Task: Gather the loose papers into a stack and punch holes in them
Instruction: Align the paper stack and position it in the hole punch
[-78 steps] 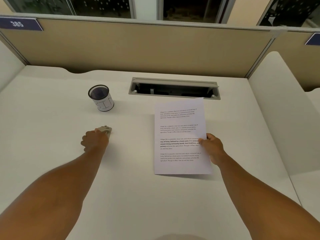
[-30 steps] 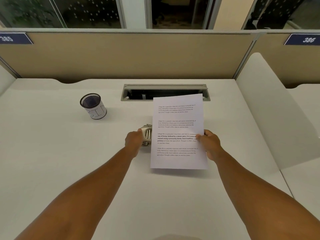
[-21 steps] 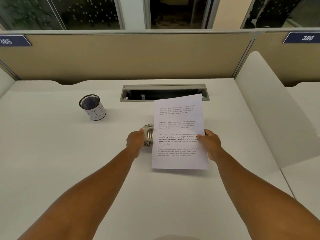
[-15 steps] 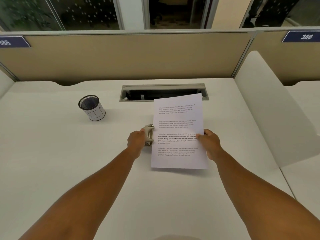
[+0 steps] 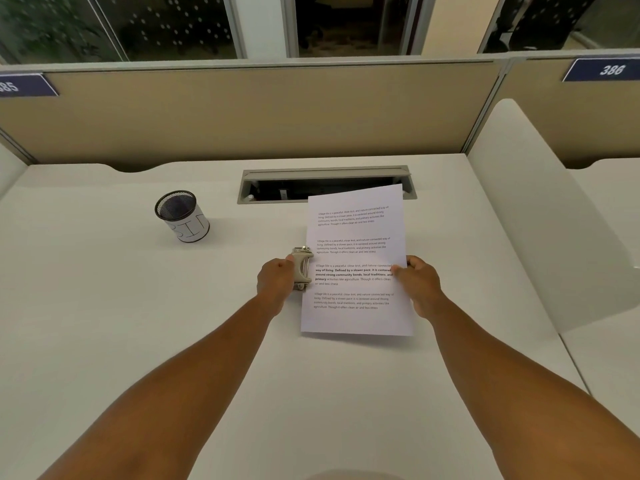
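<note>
A white stack of printed papers [image 5: 356, 258] lies slightly raised over the white desk [image 5: 138, 306], right of centre. My right hand [image 5: 417, 282] pinches its right edge at mid-height. A small beige hole punch [image 5: 302, 271] sits against the stack's left edge at mid-height. My left hand [image 5: 277, 280] is closed around the punch from the left. Whether the paper edge is inside the punch's slot cannot be told.
A black mesh cup [image 5: 180, 216] with a white label stands at the back left. A grey cable slot [image 5: 325, 183] lies open behind the papers. A beige partition [image 5: 242, 112] closes the back and a white divider [image 5: 540, 209] the right.
My left hand brought the punch from the left part of the desk to the stack's left edge. Over the last second the punch has closed in on that edge; the right hand has kept its hold.
</note>
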